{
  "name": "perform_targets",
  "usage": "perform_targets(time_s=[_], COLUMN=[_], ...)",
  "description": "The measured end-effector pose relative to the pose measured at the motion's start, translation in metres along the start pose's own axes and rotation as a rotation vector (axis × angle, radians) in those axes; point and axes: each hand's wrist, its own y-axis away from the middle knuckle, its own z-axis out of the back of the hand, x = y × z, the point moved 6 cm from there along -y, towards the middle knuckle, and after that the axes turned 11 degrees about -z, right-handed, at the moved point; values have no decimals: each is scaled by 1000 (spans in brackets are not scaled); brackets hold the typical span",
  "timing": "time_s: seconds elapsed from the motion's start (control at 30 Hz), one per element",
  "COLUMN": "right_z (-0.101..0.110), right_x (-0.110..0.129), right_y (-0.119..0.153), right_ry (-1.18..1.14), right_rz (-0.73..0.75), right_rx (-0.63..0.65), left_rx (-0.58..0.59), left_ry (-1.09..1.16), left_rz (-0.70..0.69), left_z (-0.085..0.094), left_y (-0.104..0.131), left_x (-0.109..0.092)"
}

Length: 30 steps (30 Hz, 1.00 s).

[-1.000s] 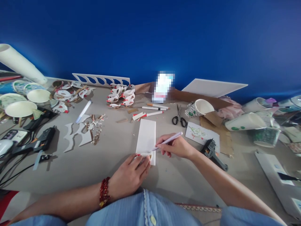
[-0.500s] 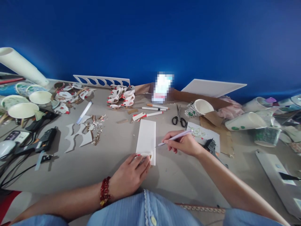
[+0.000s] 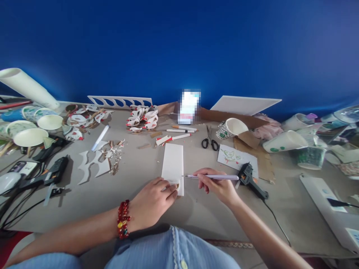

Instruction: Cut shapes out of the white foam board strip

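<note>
A white rectangular board (image 3: 172, 160) lies upright in front of me on the grey table. My left hand (image 3: 153, 201) presses a small white cut-out piece (image 3: 175, 185) onto the board's near end; the fingers cover most of that piece. From the right, my right hand (image 3: 215, 185) pinches a thin lilac pen-like tool (image 3: 221, 177), held nearly level. The tool's fine tip points left, at the board's right edge just above the cut-out; whether it touches cannot be made out.
Red-tipped white cut-outs (image 3: 143, 117), pens (image 3: 182, 130) and a lit phone (image 3: 189, 106) lie beyond the board. Scissors (image 3: 209, 140), a paper cup (image 3: 235, 127) and a glue gun (image 3: 249, 177) are rightward. Scraps (image 3: 94, 160) and another glue gun (image 3: 56, 170) are leftward.
My right hand has moved slightly down, and the tool has swung from a slant to nearly level. My left fingers now cover more of the cut-out. The view has shifted slightly.
</note>
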Motion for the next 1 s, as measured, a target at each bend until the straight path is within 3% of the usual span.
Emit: perform_targets(time_s=[0.37,0.8,1.0], right_z=[-6,7,-3], right_x=[-12,-13,-13], right_y=[-8,-13,-9], right_ry=[-36,-51,-5], right_rz=[-51,-45,-38], right_rx=[105,75,133], left_rx=[2,4,-5], left_ry=[-32,-44,-47], left_rz=[19,7,1], left_z=[-1,-1,-1], left_y=[1,1,1], left_x=[-2,-3,-2])
